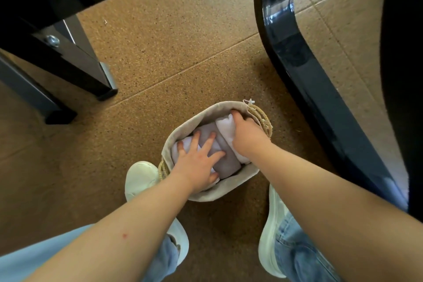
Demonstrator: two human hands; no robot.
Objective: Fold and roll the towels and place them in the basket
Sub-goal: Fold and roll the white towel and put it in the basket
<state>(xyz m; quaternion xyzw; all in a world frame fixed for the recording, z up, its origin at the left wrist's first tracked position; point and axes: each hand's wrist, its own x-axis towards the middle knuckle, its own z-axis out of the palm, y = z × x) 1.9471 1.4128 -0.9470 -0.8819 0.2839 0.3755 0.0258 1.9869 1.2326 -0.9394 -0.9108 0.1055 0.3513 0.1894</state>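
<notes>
Forearms reach down to basket (pixel 190 121) on floor between my shoes. Left hand (pixel 196 162) flat, fingers spread, pressing rolled towels (pixel 226 160); right hand (pixel 247 135) seemingly gripping white roll (pixel 225 128) (basket's right side). Rolls lie near-to-far.

Open floor (pixel 183 41) beyond basket (pixel 201 117), between table leg (pixel 91 71) and black frame (pixel 315 89).

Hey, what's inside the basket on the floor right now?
Rolled towels fill the basket; the left hand presses on them, the right hand holds the white towel by the wall. The basket's bottom is covered.
</notes>
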